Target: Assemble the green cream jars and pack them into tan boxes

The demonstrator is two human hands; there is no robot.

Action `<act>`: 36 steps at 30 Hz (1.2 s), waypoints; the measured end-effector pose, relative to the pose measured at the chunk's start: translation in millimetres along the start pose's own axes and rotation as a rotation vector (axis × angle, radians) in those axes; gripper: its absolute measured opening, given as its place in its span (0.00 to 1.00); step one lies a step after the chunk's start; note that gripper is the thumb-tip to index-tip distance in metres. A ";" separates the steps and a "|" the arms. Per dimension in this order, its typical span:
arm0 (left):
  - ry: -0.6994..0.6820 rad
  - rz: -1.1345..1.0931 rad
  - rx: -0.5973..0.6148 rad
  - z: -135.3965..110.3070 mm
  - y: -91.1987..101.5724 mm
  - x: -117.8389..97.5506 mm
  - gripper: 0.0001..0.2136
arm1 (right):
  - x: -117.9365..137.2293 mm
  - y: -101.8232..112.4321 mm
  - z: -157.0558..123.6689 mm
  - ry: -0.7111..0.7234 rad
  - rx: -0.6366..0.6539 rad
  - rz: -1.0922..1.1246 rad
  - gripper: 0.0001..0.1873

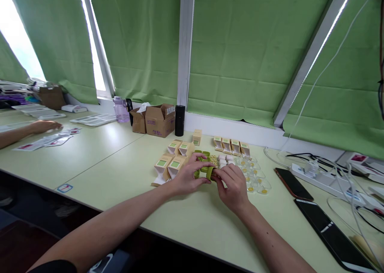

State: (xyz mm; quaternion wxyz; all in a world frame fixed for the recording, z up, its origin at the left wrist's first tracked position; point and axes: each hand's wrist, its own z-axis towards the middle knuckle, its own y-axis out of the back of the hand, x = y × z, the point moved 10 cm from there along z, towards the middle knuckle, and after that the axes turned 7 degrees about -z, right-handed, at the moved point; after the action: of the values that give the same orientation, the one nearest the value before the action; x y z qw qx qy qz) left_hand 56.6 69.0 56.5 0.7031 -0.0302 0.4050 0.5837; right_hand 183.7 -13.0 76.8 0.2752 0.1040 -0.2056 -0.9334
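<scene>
My left hand [189,177] pinches a small olive-green ring-shaped piece [209,173] between thumb and fingers, above the table. Curled fingers of my right hand [234,187] meet the same piece from the right; whether they hold anything smaller is hidden. More green pieces [205,153] lie just behind my hands, partly covered by them. To their right are tiny yellow parts [213,159], white cylinder-like pieces [222,161] and clear plastic pieces [258,181] with yellow centres. Open kraft-paper boxes [163,164] with green labels stand left of my left hand.
More small boxes [227,145] line the back. Behind stand a cardboard carton [160,123], a black cylinder [179,121] and a purple bottle [121,111]. Two phones [330,229] and a power strip [322,179] with cables occupy the right. Another person's hand [45,126] rests at far left.
</scene>
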 end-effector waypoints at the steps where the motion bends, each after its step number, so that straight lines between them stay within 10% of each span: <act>1: -0.006 -0.005 -0.001 0.4 0.3 -1.4 0.25 | 0.8 2.0 0.2 0.013 -0.004 0.006 0.08; 14: -0.123 0.103 -0.042 4.7 7.4 -20.5 0.23 | -10.2 -8.3 -8.0 -0.126 0.082 0.140 0.34; 36: 0.182 0.020 -0.134 2.7 7.4 2.4 0.05 | -16.8 -9.3 -9.7 -0.233 0.000 0.296 0.24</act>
State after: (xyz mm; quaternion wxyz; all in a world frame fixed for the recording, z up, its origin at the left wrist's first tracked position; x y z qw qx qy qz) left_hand 51.7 74.7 60.1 0.6540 -0.1260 0.4277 0.6112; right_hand 196.2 0.3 65.4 0.3838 -0.0363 -0.2490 -0.8885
